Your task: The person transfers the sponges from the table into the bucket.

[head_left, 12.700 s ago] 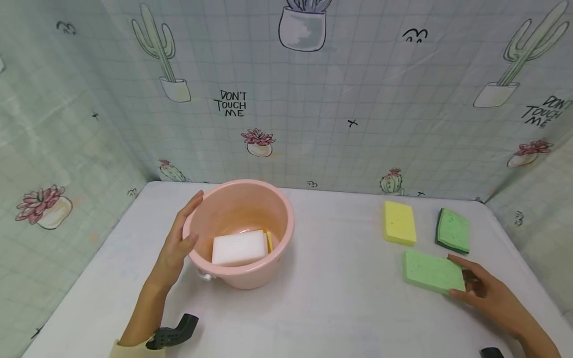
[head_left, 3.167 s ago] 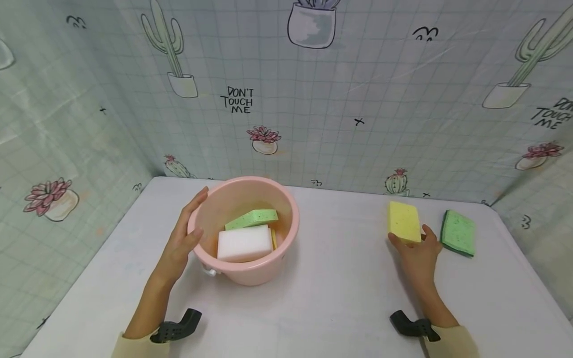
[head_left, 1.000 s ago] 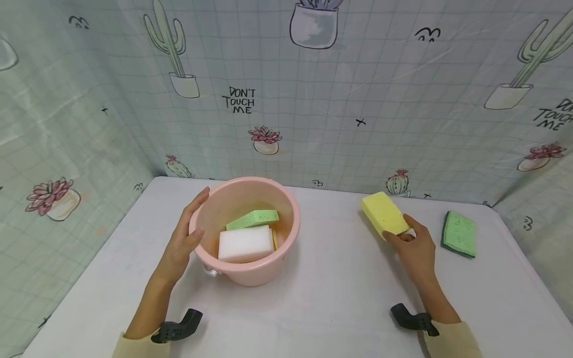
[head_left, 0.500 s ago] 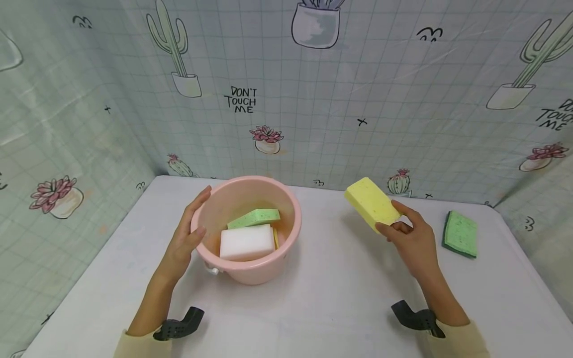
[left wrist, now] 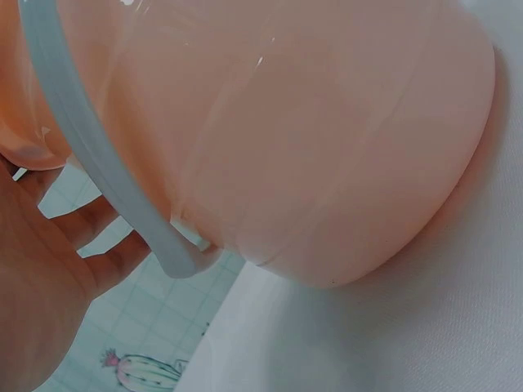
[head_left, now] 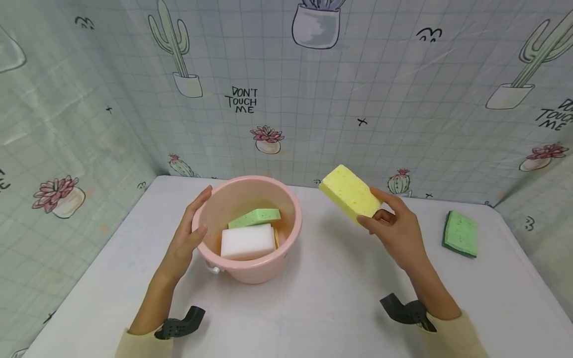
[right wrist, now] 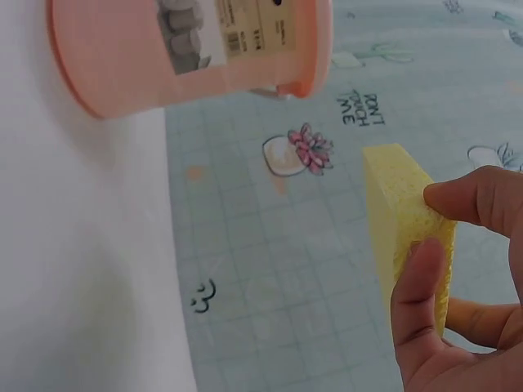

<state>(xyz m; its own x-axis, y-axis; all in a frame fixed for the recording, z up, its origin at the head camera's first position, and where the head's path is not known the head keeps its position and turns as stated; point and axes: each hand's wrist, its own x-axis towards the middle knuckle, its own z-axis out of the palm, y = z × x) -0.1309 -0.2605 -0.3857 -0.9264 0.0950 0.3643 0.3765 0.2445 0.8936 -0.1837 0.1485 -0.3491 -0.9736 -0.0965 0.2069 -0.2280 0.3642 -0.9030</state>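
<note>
In the head view, my right hand [head_left: 396, 231] pinches a yellow sponge [head_left: 351, 194] between thumb and fingers. It is raised above the table, tilted, just right of a pink bucket [head_left: 255, 271]. The right wrist view shows the thumb and fingers on the sponge's [right wrist: 400, 196] end. My left hand [head_left: 181, 243] rests against the bucket's left side, its fairly straight fingers along the outside and the thumb at the rim. Inside the bucket lie a white sponge [head_left: 248, 242] and a light green sponge [head_left: 255, 217]. A yellow edge [head_left: 276, 238] shows beside the white one.
A green sponge with a dark underside [head_left: 461, 233] lies on the right of the white table [head_left: 322, 303]. Cactus-print cloth [head_left: 304, 109] stands behind and at both sides. The bucket's pale handle [left wrist: 98, 155] hangs down near the left fingers.
The light green sponge went from the table into the bucket. My right hand then took the yellow sponge, lifted it and moved it left towards the bucket. The left hand stayed at the bucket.
</note>
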